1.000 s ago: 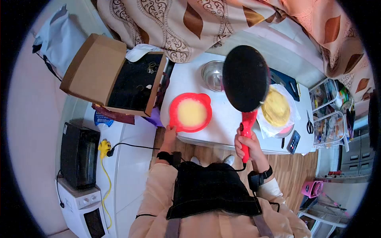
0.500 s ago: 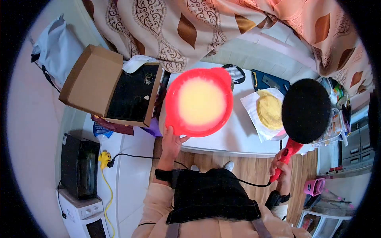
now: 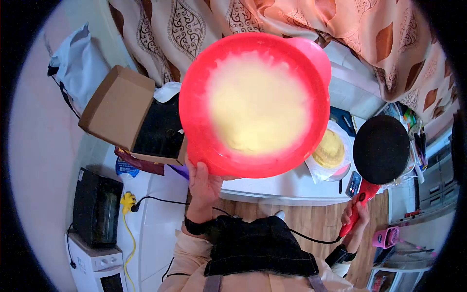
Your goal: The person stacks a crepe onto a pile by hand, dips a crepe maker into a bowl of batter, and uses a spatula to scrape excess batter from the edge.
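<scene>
Our left grip (image 3: 203, 189) holds the red dish (image 3: 195, 104) by its near rim above the counter (image 3: 272, 187), left of the black pan (image 3: 382, 150), whose red handle (image 3: 368, 193), clasped in our right grip (image 3: 359, 220), slants forward and rightward near the counter's near right corner.

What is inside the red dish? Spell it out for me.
The red dish, held up by the left hand, contains a smooth, pale yellow mixture. It hides the middle of the dish's floor, so nothing beneath it can be seen.
</scene>
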Demonstrator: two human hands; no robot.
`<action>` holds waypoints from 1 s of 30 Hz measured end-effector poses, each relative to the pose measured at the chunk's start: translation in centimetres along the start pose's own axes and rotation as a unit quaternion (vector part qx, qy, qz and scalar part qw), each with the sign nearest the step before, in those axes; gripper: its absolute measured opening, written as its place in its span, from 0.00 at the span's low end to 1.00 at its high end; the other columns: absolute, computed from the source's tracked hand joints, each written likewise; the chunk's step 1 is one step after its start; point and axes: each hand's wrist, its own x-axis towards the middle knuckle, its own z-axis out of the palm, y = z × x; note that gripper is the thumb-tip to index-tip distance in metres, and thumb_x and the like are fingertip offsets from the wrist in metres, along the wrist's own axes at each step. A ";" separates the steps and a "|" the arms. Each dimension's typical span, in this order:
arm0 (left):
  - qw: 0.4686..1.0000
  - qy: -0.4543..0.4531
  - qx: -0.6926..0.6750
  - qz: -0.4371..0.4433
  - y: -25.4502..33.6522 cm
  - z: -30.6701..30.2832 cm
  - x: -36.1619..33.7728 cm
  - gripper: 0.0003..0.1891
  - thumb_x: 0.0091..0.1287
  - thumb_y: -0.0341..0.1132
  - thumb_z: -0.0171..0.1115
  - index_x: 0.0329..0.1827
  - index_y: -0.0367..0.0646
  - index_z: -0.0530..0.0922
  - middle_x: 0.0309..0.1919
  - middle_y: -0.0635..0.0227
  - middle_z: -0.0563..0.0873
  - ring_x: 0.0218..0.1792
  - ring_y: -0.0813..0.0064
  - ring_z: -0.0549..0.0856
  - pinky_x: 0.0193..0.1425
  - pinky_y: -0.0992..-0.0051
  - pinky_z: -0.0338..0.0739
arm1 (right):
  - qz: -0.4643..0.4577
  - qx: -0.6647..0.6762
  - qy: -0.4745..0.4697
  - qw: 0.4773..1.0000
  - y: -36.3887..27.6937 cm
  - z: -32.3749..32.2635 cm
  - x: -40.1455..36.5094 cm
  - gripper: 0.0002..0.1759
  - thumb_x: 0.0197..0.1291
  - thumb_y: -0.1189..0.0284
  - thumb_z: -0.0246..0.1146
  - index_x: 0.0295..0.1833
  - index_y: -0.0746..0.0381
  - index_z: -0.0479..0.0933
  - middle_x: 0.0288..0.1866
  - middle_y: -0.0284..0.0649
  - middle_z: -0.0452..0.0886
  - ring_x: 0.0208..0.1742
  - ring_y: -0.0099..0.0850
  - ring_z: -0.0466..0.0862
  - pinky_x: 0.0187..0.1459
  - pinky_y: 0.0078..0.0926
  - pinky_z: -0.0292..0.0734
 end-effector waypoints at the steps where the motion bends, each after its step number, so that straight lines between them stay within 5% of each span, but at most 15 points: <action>1: 0.999 0.024 0.046 0.003 0.4 0.3 0.0 0.26 0.66 0.43 0.51 0.64 0.53 0.53 0.59 0.65 0.66 0.56 0.60 0.72 0.51 0.60 0.76 | 0.010 0.034 0.010 0.999 -0.1 0.4 0.0 0.14 0.59 0.60 0.52 0.38 0.60 0.64 0.16 0.33 0.64 0.07 0.22 0.63 0.09 0.17 0.58; 6: 0.981 0.071 0.181 0.003 2.7 1.0 -0.5 0.27 0.66 0.41 0.51 0.65 0.53 0.51 0.58 0.67 0.67 0.55 0.66 0.72 0.52 0.66 0.75 | 0.024 0.059 0.018 0.998 0.9 0.5 0.6 0.22 0.63 0.50 0.44 0.41 0.60 0.65 0.17 0.35 0.67 0.08 0.24 0.63 0.10 0.18 0.59; 8: 0.971 0.055 0.233 0.006 4.2 1.1 -0.2 0.27 0.67 0.41 0.50 0.65 0.53 0.51 0.57 0.68 0.68 0.54 0.69 0.72 0.52 0.69 0.75 | 0.003 -0.025 0.039 0.999 1.4 0.6 1.0 0.18 0.64 0.56 0.47 0.42 0.61 0.66 0.18 0.35 0.68 0.09 0.23 0.65 0.11 0.19 0.61; 10: 0.930 0.002 0.368 -0.014 5.7 0.9 0.8 0.16 0.71 0.37 0.42 0.57 0.40 0.57 0.52 0.67 0.68 0.51 0.78 0.69 0.56 0.78 0.62 | -0.028 -0.082 0.053 0.995 2.0 0.9 1.4 0.10 0.64 0.65 0.51 0.42 0.61 0.67 0.19 0.34 0.69 0.11 0.23 0.67 0.12 0.19 0.64; 15: 0.885 -0.073 0.459 -0.007 8.5 4.0 3.5 0.15 0.70 0.35 0.41 0.55 0.36 0.59 0.48 0.63 0.71 0.48 0.75 0.70 0.55 0.78 0.62 | -0.058 -0.032 0.163 0.984 2.5 3.9 1.7 0.06 0.60 0.73 0.56 0.40 0.62 0.66 0.19 0.32 0.68 0.11 0.23 0.67 0.13 0.20 0.65; 17: 0.814 -0.092 0.571 -0.057 9.6 5.3 4.2 0.14 0.70 0.35 0.40 0.54 0.35 0.60 0.46 0.62 0.72 0.46 0.74 0.70 0.54 0.78 0.63 | -0.031 -0.080 0.061 0.994 2.7 1.8 1.8 0.06 0.59 0.74 0.55 0.37 0.61 0.64 0.17 0.32 0.67 0.11 0.22 0.66 0.13 0.20 0.64; 19: 0.783 -0.109 0.612 -0.035 9.9 6.0 4.9 0.14 0.71 0.36 0.40 0.52 0.37 0.62 0.40 0.63 0.73 0.42 0.75 0.73 0.48 0.78 0.67 | -0.005 -0.072 0.065 0.995 2.4 1.7 1.6 0.06 0.59 0.74 0.55 0.35 0.60 0.63 0.16 0.32 0.67 0.10 0.22 0.64 0.12 0.19 0.62; 21: 0.767 -0.104 0.616 -0.146 10.3 6.4 5.7 0.16 0.70 0.40 0.40 0.54 0.38 0.63 0.44 0.63 0.73 0.48 0.75 0.69 0.57 0.75 0.61 | 0.007 -0.083 0.058 0.995 2.8 1.1 1.6 0.06 0.59 0.75 0.55 0.36 0.59 0.64 0.16 0.32 0.66 0.09 0.21 0.63 0.10 0.18 0.59; 23: 0.740 -0.129 0.641 -0.155 10.3 6.0 6.4 0.15 0.70 0.40 0.40 0.53 0.40 0.63 0.42 0.64 0.74 0.44 0.76 0.74 0.49 0.75 0.70 | 0.004 -0.098 0.070 0.993 3.2 0.9 1.4 0.07 0.61 0.68 0.54 0.37 0.59 0.64 0.16 0.32 0.66 0.08 0.20 0.63 0.08 0.17 0.57; 25: 0.763 -0.071 0.564 -0.308 10.3 5.8 6.9 0.15 0.70 0.42 0.38 0.54 0.44 0.63 0.41 0.65 0.75 0.36 0.76 0.79 0.32 0.77 0.78 | 0.037 -0.061 0.092 0.993 2.9 1.1 1.3 0.14 0.64 0.59 0.51 0.38 0.59 0.65 0.16 0.32 0.66 0.08 0.21 0.63 0.08 0.17 0.57; 28: 0.759 -0.068 0.533 -0.368 10.1 5.7 7.6 0.14 0.70 0.40 0.34 0.53 0.44 0.60 0.36 0.62 0.76 0.28 0.76 0.81 0.20 0.79 0.77 | 0.046 -0.061 0.095 0.993 3.0 0.9 1.4 0.19 0.64 0.52 0.46 0.39 0.59 0.66 0.15 0.33 0.66 0.08 0.21 0.63 0.08 0.16 0.58; 30: 0.749 -0.070 0.533 -0.387 9.9 5.6 7.8 0.14 0.70 0.40 0.34 0.54 0.44 0.59 0.37 0.62 0.76 0.29 0.74 0.82 0.22 0.78 0.78 | 0.054 -0.058 0.090 0.993 2.9 1.0 1.4 0.20 0.65 0.52 0.45 0.38 0.59 0.66 0.15 0.33 0.66 0.08 0.21 0.63 0.08 0.16 0.58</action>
